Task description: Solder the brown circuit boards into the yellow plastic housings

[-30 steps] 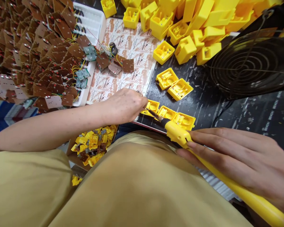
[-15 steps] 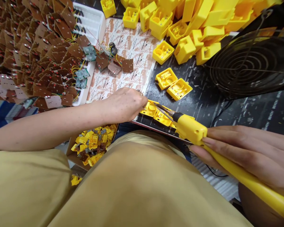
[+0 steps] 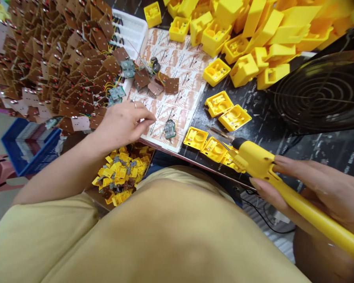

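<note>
My left hand (image 3: 122, 122) is over the left edge of the patterned sheet, thumb and forefinger slightly apart, with nothing visible between them. Right of its fingertips, a small green circuit board (image 3: 170, 129) with a dark round part lies on the sheet. My right hand (image 3: 315, 192) grips a yellow soldering iron (image 3: 256, 157), its metal tip and a thin tube pointing left. Beneath the tip, a row of open yellow plastic housings (image 3: 196, 138) lines the front table edge. Two more yellow housings (image 3: 235, 118) lie just behind them.
A large pile of brown circuit boards (image 3: 61, 59) covers the left, beside a white foam tray (image 3: 135, 29). Yellow housings (image 3: 216, 37) are heaped at the back. A black fan (image 3: 321, 94) stands right. Below the table edge are a box of yellow parts (image 3: 120, 173) and a blue basket (image 3: 26, 157).
My left hand has moved left, away from the yellow housings, and its fingers have parted. The small green board on the sheet now shows. The soldering iron has shifted slightly right in view.
</note>
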A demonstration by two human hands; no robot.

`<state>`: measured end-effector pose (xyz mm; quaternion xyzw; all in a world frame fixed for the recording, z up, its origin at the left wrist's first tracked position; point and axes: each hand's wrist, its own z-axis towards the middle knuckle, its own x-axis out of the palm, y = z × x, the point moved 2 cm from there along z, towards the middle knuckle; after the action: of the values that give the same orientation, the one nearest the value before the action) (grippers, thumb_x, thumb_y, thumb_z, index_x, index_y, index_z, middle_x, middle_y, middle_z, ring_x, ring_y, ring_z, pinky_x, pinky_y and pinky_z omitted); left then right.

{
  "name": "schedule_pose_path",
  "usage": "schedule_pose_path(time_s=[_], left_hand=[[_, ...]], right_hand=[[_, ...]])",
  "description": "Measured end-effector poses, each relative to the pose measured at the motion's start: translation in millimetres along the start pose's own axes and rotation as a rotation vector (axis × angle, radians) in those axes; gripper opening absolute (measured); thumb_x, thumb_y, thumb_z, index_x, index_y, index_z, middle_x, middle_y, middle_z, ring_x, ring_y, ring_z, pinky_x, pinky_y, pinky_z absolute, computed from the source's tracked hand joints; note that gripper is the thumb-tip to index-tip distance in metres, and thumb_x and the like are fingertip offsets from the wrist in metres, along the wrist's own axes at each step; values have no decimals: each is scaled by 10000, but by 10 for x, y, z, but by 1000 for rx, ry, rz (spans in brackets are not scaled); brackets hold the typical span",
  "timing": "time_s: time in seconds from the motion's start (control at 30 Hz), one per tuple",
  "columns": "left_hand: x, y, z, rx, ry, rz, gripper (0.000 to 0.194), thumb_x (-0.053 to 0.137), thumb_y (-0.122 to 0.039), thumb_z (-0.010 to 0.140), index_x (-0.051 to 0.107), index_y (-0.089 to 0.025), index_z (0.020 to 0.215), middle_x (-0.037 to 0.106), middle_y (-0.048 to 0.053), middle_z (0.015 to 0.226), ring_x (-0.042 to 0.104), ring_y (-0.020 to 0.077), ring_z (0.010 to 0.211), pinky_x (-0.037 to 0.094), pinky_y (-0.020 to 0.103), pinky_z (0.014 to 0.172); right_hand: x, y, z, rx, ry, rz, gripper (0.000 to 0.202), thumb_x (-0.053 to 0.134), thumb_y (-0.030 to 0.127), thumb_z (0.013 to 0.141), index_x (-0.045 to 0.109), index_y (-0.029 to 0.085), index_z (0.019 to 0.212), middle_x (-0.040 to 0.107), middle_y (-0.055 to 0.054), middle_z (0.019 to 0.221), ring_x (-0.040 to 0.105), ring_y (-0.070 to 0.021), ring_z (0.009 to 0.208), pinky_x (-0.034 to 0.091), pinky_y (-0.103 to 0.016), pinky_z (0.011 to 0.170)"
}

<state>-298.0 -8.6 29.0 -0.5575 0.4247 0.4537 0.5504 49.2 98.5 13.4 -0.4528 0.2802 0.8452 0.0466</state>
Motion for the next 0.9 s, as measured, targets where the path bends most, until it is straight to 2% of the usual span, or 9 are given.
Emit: schedule_pose_path(time_s=[0.13, 0.23, 0.3, 0.4, 0.5, 0.6, 0.73, 0.83, 0.9], left_hand=[[321, 8, -25, -23, -109, 12, 420, 464, -482, 994, 777, -207, 1049, 743, 80, 1013, 659, 253, 985, 498, 444, 944], [488, -73, 147, -34, -188, -199, 391, 546, -506, 952, 771, -192, 1011, 749, 77, 1030, 658, 245, 1009, 489, 438, 971], [522, -120, 255, -57, -205, -430, 298, 602, -432, 913, 760, -180, 942, 762, 58, 982, 680, 207, 946, 508, 374, 923], [486, -207, 344, -43, -104, -632, 198, 634, -344, 870, 752, -185, 874, 770, 29, 877, 685, 169, 832, 511, 321, 838], [409, -328, 378, 24, 7, -501, 137, 645, -288, 853, 763, -220, 839, 766, 2, 816, 663, 184, 848, 459, 413, 960], [362, -441, 423, 38, 56, -294, 117, 647, -249, 843, 762, -244, 819, 759, -7, 811, 634, 222, 937, 348, 526, 1071], [350, -510, 485, 40, 142, -171, 138, 613, -246, 835, 746, -224, 801, 728, 15, 768, 615, 235, 922, 332, 544, 1068], [344, -503, 487, 33, 156, -182, 154, 585, -280, 830, 722, -220, 794, 729, 9, 785, 614, 224, 902, 337, 544, 1067], [346, -490, 472, 22, 153, -208, 161, 572, -295, 828, 709, -218, 796, 738, 3, 811, 619, 213, 896, 347, 530, 1061]], right_hand=[[18, 109, 147, -105, -46, -32, 470, 789, 168, 836, 622, 271, 1263, 749, 13, 830, 700, -125, 670, 533, -218, 579], [37, 123, 141, -99, -83, -135, 395, 778, 252, 865, 632, 272, 1231, 752, 16, 811, 700, -125, 642, 498, -218, 518], [25, 104, 111, -72, -56, -174, 325, 731, 312, 909, 637, 270, 1218, 755, 6, 815, 707, -131, 651, 488, -220, 497], [-27, 54, 77, -58, -28, -178, 305, 645, 404, 964, 638, 268, 1238, 756, -26, 827, 684, -136, 582, 454, -216, 419], [-53, 16, 54, -114, 17, -153, 365, 581, 436, 996, 598, 237, 1302, 755, -55, 852, 654, -138, 519, 481, -223, 412], [-51, 11, 20, -85, 7, -113, 362, 610, 401, 983, 575, 232, 1300, 752, -53, 880, 710, -171, 656, 576, -259, 558], [-12, 70, 3, 11, 71, 72, 291, 685, 286, 936, 606, 248, 1214, 749, -28, 923, 728, -163, 789, 606, -261, 720], [16, 140, 25, -20, 67, 171, 274, 703, 202, 912, 609, 235, 1168, 739, -14, 896, 727, -154, 819, 612, -257, 790], [40, 162, 37, -39, 76, 163, 172, 693, 203, 919, 629, 231, 1076, 730, -4, 861, 725, -152, 790, 620, -264, 795]])
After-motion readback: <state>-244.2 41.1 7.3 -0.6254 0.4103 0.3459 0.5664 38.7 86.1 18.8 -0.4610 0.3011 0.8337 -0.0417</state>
